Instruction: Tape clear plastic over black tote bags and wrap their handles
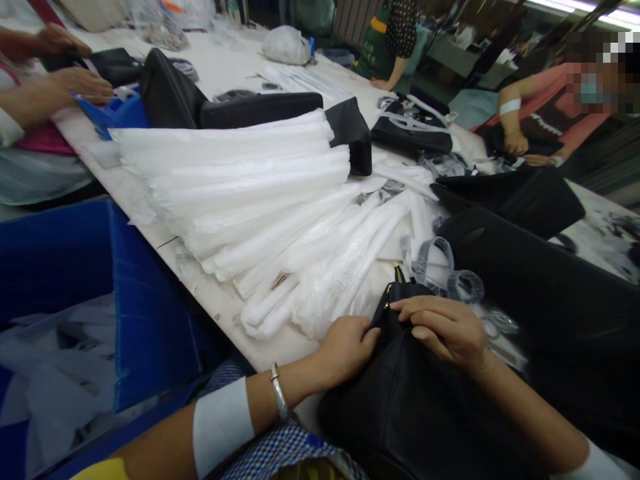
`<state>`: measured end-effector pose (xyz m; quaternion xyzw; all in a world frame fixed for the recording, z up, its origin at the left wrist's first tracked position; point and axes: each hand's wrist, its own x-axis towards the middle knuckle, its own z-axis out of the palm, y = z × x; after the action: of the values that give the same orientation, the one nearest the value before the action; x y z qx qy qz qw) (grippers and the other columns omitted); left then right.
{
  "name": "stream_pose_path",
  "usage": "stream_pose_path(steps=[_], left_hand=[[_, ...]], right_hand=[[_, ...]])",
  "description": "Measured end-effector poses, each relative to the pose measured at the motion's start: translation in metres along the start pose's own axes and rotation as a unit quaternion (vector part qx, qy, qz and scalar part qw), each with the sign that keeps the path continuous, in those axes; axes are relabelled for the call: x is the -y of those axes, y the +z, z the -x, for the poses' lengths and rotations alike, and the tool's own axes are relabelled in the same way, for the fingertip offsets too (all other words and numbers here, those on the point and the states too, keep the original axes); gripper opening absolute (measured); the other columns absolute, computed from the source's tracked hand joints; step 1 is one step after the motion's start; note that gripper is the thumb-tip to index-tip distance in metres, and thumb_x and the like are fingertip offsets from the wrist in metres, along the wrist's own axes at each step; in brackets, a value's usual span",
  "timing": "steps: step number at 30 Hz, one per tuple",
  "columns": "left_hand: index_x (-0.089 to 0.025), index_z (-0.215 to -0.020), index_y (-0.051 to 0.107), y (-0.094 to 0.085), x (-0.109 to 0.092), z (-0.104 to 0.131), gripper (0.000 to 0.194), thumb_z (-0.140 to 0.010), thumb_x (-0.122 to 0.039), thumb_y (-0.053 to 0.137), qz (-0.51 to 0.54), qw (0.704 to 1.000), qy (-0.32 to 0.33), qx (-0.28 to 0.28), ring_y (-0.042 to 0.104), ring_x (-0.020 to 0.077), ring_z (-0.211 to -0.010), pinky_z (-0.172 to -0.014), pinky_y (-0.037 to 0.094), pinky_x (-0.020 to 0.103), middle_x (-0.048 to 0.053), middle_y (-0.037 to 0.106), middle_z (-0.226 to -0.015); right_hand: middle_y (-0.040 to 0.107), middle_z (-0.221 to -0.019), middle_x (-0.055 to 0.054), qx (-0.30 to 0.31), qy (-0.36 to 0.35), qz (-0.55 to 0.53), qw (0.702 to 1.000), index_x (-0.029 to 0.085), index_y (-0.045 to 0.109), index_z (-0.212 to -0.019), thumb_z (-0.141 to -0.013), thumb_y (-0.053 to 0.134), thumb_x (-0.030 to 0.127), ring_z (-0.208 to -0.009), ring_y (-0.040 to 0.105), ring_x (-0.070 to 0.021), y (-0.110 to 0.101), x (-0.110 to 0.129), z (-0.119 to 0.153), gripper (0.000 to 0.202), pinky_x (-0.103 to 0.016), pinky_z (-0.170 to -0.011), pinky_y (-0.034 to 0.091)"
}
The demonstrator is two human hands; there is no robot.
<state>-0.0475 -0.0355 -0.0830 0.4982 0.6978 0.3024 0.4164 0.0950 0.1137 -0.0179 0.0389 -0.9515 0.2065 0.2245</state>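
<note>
A black bag (400, 393) lies at the near edge of the table, in front of my body. My left hand (347, 350) is closed on the bag's upper edge, thumb over the black material. On the other side of that opening, my right hand (445, 327) has its fingers bent onto the bag, the fingertips by a gold-coloured zipper (388, 293). Whether they pinch the zipper pull itself is too small to tell. Just beyond both hands lie long bundles of white wrapping material (250, 180), fanned out across the table.
A blue bin (150, 320) with white scraps stands at the left. More black bags (510, 200) and plastic-wrapped straps (435, 260) lie to the right. Co-workers' hands (85, 83) work at the far left; another person (545, 120) handles a black item at the right.
</note>
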Motion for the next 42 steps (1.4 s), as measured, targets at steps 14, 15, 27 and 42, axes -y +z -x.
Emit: stream_pose_path(steps=[14, 15, 27, 42], left_hand=[[-0.026, -0.136, 0.050, -0.014, 0.028, 0.010, 0.043, -0.095, -0.021, 0.041, 0.010, 0.999, 0.030, -0.037, 0.065, 0.0204, -0.103, -0.093, 0.052, 0.035, 0.006, 0.069, -0.115], [-0.026, -0.133, 0.054, -0.018, 0.029, 0.012, 0.041, -0.094, -0.020, 0.041, 0.002, 0.999, 0.031, -0.028, 0.065, 0.0205, -0.103, -0.093, 0.052, 0.036, 0.006, 0.069, -0.114], [-0.018, -0.102, 0.071, -0.044, 0.035, 0.107, 0.034, -0.086, -0.047, 0.064, 0.203, 0.976, 0.016, 0.074, 0.064, 0.0197, -0.086, -0.079, 0.050, 0.026, 0.004, 0.072, -0.093], [-0.027, -0.130, 0.055, -0.059, 0.026, 0.069, 0.080, -0.060, -0.050, 0.086, 0.044, 0.972, 0.232, 0.004, 0.041, 0.0339, -0.133, -0.106, 0.041, 0.047, 0.011, 0.033, -0.154]], right_hand=[[0.070, -0.092, -0.009, 0.208, 0.059, -0.036, 0.976, 0.019, 0.064, -0.100, -0.097, 0.039, 0.057, -0.087, 0.064, -0.0197, 0.024, -0.042, -0.011, 0.046, -0.031, -0.079, 0.044], [0.070, -0.089, -0.008, 0.213, 0.079, -0.028, 0.973, 0.019, 0.064, -0.098, -0.097, 0.040, 0.057, -0.083, 0.064, -0.0195, 0.026, -0.044, -0.010, 0.045, -0.030, -0.077, 0.043], [0.061, -0.057, -0.004, 0.181, 0.075, 0.197, 0.961, 0.019, 0.064, -0.065, -0.100, 0.036, 0.047, -0.054, 0.051, -0.0140, 0.092, -0.054, -0.021, 0.054, -0.029, -0.059, 0.026], [0.068, -0.093, -0.008, 0.084, -0.067, 0.221, 0.969, 0.017, 0.065, -0.098, -0.099, 0.040, 0.028, -0.092, 0.056, -0.0217, 0.103, -0.045, -0.020, 0.027, -0.039, -0.098, 0.035]])
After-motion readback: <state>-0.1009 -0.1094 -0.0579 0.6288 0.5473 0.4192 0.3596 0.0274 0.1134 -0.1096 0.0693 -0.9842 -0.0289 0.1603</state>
